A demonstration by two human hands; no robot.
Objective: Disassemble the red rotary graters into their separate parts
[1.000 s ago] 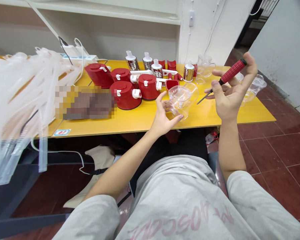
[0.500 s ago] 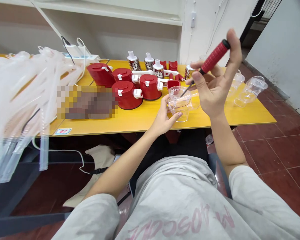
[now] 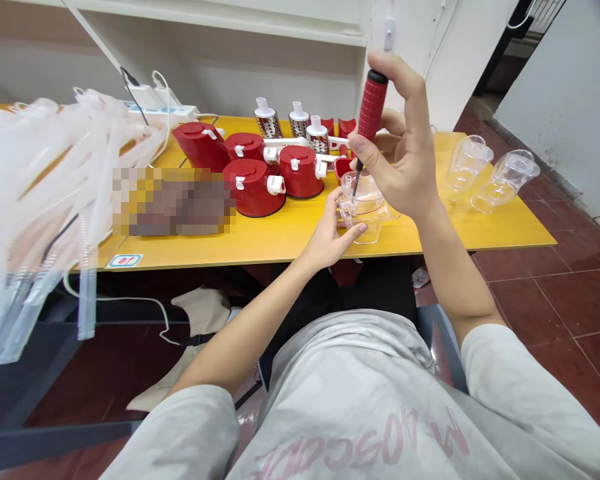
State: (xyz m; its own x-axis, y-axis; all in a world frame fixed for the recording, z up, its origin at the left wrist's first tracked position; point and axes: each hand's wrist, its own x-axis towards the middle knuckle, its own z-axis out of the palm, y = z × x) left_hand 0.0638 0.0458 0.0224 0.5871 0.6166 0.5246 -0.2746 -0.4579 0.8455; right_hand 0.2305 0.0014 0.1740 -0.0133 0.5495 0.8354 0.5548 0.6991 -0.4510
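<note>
Screwdriver: a red-handled precision screwdriver (image 3: 371, 107) stands nearly upright, its thin shaft pointing down and its tip at or just inside the rim of the jug; contact cannot be made out.

Jug: a clear plastic jug (image 3: 365, 223), seemingly two nested pieces, sits low over the yellow surface (image 3: 280, 243), just in front of the red parts.

Right grip: the right hand (image 3: 397, 150) pinches the screwdriver handle narrowly between thumb and fingers, directly above the jug.

Left grip: the left hand (image 3: 327, 233) is curled around the jug's near side, holding it with spread fingers.

Risk: the fine tip could skid on the smooth plastic, scratching it or jabbing the left fingers, especially under heavy pressure. The jug could also shift if loosely held.

Nearby: red grater housings (image 3: 253, 190) and stainless drum graters (image 3: 269, 121) stand behind; two clear jugs (image 3: 490, 180) lie right; blurred clear plastic packaging (image 3: 45, 180) hangs left.
</note>
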